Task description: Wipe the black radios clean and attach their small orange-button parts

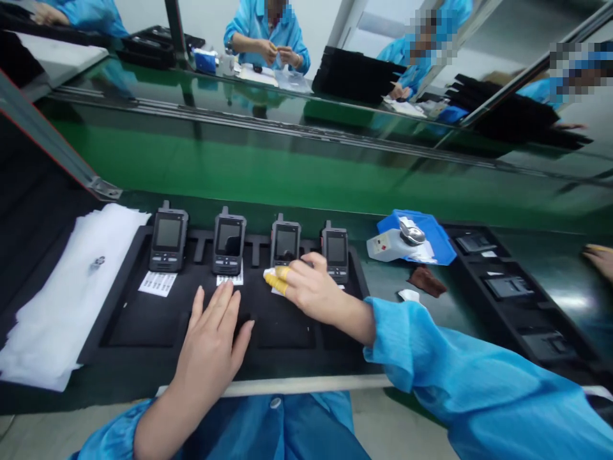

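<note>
Four handheld radios with screens and stub antennas lie in a row on a black foam tray [143, 322]: a far-left radio [168, 236], a second radio [228, 243], a third radio [286, 239] and a fourth radio [335, 249]. My left hand [211, 338] is open and flat on the tray, its fingertips at a printed label sheet [232, 280] below the second radio. My right hand [311, 291], with yellow finger covers, is closed on a small white cloth-like piece [269, 273] at the third radio's lower end, hiding part of it. Another label sheet [157, 283] lies below the far-left radio.
White sheets [71, 294] lie at left. At right are a blue bin [440, 239], a white bottle with a metal top [387, 245], a brown cloth [427, 281] and another black tray [493, 313]. A co-worker's hand [601, 259] shows at far right. More people work behind the green partition [287, 160].
</note>
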Demonstrator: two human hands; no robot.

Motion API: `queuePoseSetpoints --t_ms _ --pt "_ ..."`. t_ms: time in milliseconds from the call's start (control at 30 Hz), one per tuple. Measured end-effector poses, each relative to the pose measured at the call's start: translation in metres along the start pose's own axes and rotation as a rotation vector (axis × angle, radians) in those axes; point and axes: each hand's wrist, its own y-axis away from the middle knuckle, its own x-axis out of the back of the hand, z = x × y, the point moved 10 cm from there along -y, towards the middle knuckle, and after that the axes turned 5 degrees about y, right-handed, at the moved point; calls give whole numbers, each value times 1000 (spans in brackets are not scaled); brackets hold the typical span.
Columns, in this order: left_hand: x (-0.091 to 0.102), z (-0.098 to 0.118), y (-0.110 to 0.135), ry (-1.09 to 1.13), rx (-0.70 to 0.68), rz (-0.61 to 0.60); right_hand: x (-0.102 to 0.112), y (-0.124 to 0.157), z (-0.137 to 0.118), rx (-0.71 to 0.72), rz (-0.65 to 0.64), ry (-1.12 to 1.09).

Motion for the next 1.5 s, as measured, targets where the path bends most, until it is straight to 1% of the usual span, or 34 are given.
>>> queuePoseSetpoints --t_ms 67,133,233,267,333,400,500,567,633,733,800,867,967,1033,1100,1200,1233,1300,1333,1400,1500 --pt "-1 -12 0 -41 27 -27 2 -19 12 -53 51 35" --pt "-4 -18 -1 -94 26 -63 -2 -43 24 -87 85 69" --pt "-12 -20 -2 -145 8 -132 -23 -78 33 -92 58 66" --pt "-14 -19 -2 -150 5 -153 -29 -86 34 -96 48 59" --pt "-19 -19 -2 -146 9 -186 -38 -91 30 -100 48 47" --pt "-21 -21 -2 -130 31 -196 -40 -86 16 -61 60 25" --pt "-24 -23 -2 -92 69 -187 -36 -73 -12 58 58 -37" --pt "-25 -23 -2 -71 85 -173 -32 -72 -20 107 59 -66" --pt "-27 -24 -2 -63 98 -163 -31 -81 -14 106 70 -60" --pt "-29 -24 -1 -62 109 -164 -37 -100 10 -7 68 -12" --pt "-32 -25 0 -60 115 -181 -41 -105 16 -52 55 -5" --pt "-34 -25 2 -60 118 -204 -43 -101 2 5 46 -36" --pt "-35 -23 3 -55 101 -208 -38 -88 -24 118 69 -83" --pt "-35 -23 2 -58 97 -204 -35 -86 -26 114 91 -67" --pt "-35 -24 2 -83 97 -202 -35 -93 -12 45 91 -14" --pt "-34 -23 1 -113 80 -198 -42 -102 21 -102 41 32" --pt "-34 -22 0 -115 74 -201 -44 -102 29 -128 22 27" --pt "-35 -21 1 -112 70 -208 -47 -97 36 -144 2 4" --pt "-35 -21 1 -110 72 -211 -47 -92 35 -144 3 -5" --pt "-36 -21 2 -101 82 -213 -44 -78 26 -128 15 -20" --pt "-35 -21 2 -79 92 -187 -40 -57 -1 -61 16 -67"
